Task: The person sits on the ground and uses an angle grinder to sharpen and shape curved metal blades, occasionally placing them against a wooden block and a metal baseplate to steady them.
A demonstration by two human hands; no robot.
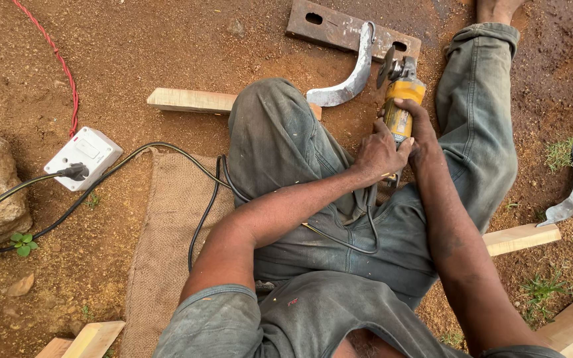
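Grey shirt (pixel 313 318) nearest, both hands (pixel 396 142) gripping yellow angle grinder (pixel 400 99), curved blade (pixel 349 76) beside.

**One head camera, looking straight down**

A single view is covering the scene. It is sitting on the person's head and facing steeply down over the chest and lap, so the arms are running up the frame from the bottom edge. Both hands, the left hand (pixel 378 154) and the right hand (pixel 418 129), are lying just above centre, close to the lens and large in frame, meeting on the grinder (pixel 399 99). Beyond the hands the view is reaching the bent knees and a foot at the top edge. Left of the hands it is taking in bare ground out to a socket box (pixel 84 158); right of them, grass. No second view is sharing the scene.
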